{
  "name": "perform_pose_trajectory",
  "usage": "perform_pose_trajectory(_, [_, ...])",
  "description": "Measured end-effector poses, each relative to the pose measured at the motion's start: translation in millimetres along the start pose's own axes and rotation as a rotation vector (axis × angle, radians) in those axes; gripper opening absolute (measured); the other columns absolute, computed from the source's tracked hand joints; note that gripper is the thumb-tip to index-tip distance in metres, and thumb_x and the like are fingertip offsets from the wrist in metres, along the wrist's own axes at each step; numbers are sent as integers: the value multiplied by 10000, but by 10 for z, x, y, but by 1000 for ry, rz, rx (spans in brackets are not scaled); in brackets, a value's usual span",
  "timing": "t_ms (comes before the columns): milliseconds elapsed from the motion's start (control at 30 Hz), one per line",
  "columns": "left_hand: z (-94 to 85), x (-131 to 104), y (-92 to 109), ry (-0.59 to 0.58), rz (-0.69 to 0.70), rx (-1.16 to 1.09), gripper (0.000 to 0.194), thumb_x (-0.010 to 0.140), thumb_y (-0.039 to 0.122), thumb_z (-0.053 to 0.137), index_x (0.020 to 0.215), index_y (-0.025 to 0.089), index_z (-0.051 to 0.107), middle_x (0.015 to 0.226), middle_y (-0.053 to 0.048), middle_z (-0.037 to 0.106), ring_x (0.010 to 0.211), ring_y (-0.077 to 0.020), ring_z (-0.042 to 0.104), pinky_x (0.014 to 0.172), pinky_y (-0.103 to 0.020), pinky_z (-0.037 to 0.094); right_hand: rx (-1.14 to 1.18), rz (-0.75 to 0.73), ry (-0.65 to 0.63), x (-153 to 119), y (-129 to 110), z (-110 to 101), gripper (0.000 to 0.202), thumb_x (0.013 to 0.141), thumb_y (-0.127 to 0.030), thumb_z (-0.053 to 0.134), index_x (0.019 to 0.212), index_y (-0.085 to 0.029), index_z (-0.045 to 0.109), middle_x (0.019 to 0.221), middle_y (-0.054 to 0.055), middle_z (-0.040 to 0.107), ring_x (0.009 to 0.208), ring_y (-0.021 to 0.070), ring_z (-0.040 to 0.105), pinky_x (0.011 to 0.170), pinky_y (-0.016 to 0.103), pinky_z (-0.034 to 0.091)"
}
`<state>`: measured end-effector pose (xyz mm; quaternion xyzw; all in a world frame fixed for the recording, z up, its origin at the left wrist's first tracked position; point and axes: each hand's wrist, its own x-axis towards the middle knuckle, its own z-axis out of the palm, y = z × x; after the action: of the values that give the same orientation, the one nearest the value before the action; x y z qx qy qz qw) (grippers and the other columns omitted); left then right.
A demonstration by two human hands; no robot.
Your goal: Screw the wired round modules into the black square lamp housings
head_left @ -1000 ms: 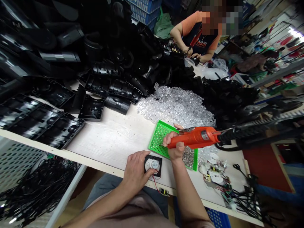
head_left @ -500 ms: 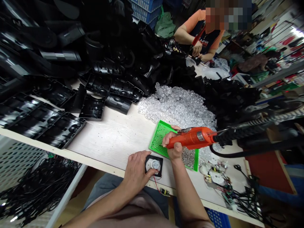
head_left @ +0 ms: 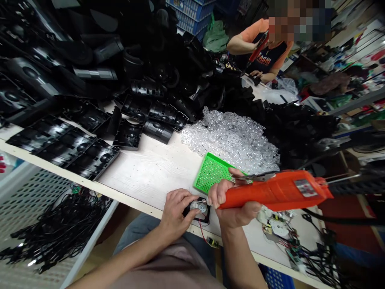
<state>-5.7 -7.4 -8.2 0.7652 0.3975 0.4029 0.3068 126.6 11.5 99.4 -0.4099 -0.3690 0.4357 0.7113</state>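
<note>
Screwdriver (head_left: 276, 190) in bright orange fills the right hand (head_left: 231, 216), whose fingers and thumb wrap closed around its front end; the body runs back toward 3 o'clock and the slim tip points toward 9. That tip reaches the 1 o'clock rim of a pale round piece (head_left: 202, 207) sitting on a square black plate (head_left: 206, 217) near the front edge of the white table (head_left: 141, 172); whether it touches, I cannot tell. The left hand (head_left: 176, 209) lies at the plate's 9 o'clock side, forefinger and thumb pinching the plate and its round piece between them, the other fingers bunched together. A red wire (head_left: 201, 233) drops from the plate toward 5 o'clock, to a small circuit board (head_left: 213, 242) at the table's front edge. Reckoned from the plate, a green tray (head_left: 207, 176) with a perforated floor stands close by between 12 and 1 o'clock, partly hidden by the right hand; beyond it, at 1, spreads a heap of clear discs (head_left: 231, 138). Glossy black half-shells (head_left: 93, 157) line up between 9 and 10 o'clock, with a dark pile of black parts (head_left: 144, 64) toward 11. At 9, below table level, a white bin (head_left: 93, 241) holds tangled black cables (head_left: 60, 230). Well away at 1 o'clock, a co-worker (head_left: 267, 60) has a red tool (head_left: 257, 48) at chest height.
</note>
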Motion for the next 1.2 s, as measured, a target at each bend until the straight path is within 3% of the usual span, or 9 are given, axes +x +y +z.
perform_pose_trajectory(167, [25, 10, -22, 46, 13, -48, 121, 918, 276, 571, 913, 259, 691, 809, -7, 662, 871, -181, 592, 802, -366, 419, 69, -18, -58, -69, 34, 28, 522, 722, -702, 596, 976, -246, 596, 476, -81, 432, 323, 100, 356, 330, 240, 332])
perform_pose_trajectory(333, [-10, 22, 20, 32, 27, -43, 121, 895, 286, 594, 969, 262, 687, 877, -18, 673, 915, -193, 589, 808, -373, 423, 83, -39, -77, -85, 10, 25, 506, 738, -671, 610, 1037, -263, 590, 488, -81, 440, 337, 103, 354, 349, 242, 342])
perform_pose_trajectory(433, [-67, 38, 71, 41, 3, -49, 216, 872, 341, 608, 1050, 231, 661, 917, -43, 667, 919, -209, 585, 810, -384, 430, 86, -22, -78, -103, 7, 17, 526, 718, -680, 627, 1050, -275, 586, 493, -78, 451, 346, 109, 360, 355, 247, 352])
perform_pose_trajectory(700, [-138, 69, 33, 27, 80, -38, 115, 917, 286, 589, 894, 239, 692, 816, -7, 670, 834, -168, 583, 762, -337, 400, 116, -21, -98, -114, -48, 62, 525, 714, -682, 632, 1050, -279, 612, 486, -75, 456, 343, 109, 366, 356, 244, 359])
perform_pose_trajectory(833, [-115, 43, 13, 6, -15, -135, 174, 909, 343, 593, 826, 223, 687, 780, -11, 657, 795, -164, 589, 747, -328, 417, 113, -33, -101, -122, -91, 79, 551, 726, -692, 611, 1107, -295, 605, 496, -77, 464, 349, 107, 367, 366, 244, 366])
perform_pose_trajectory(967, [-96, 28, 35, 57, -79, -237, 215, 896, 385, 601, 797, 215, 689, 741, -15, 642, 774, -169, 592, 733, -325, 439, 96, -42, -100, -135, -97, 90, 550, 744, -702, 581, 1114, -294, 595, 493, -80, 452, 343, 102, 360, 362, 240, 357])
perform_pose_trajectory(1200, [-62, -5, 10, 58, -49, -284, 164, 883, 367, 626, 910, 235, 719, 773, -19, 677, 784, -169, 603, 739, -327, 455, 84, -46, -113, -152, -93, 85, 569, 757, -704, 566, 1143, -286, 577, 498, -83, 457, 341, 98, 360, 370, 234, 348])
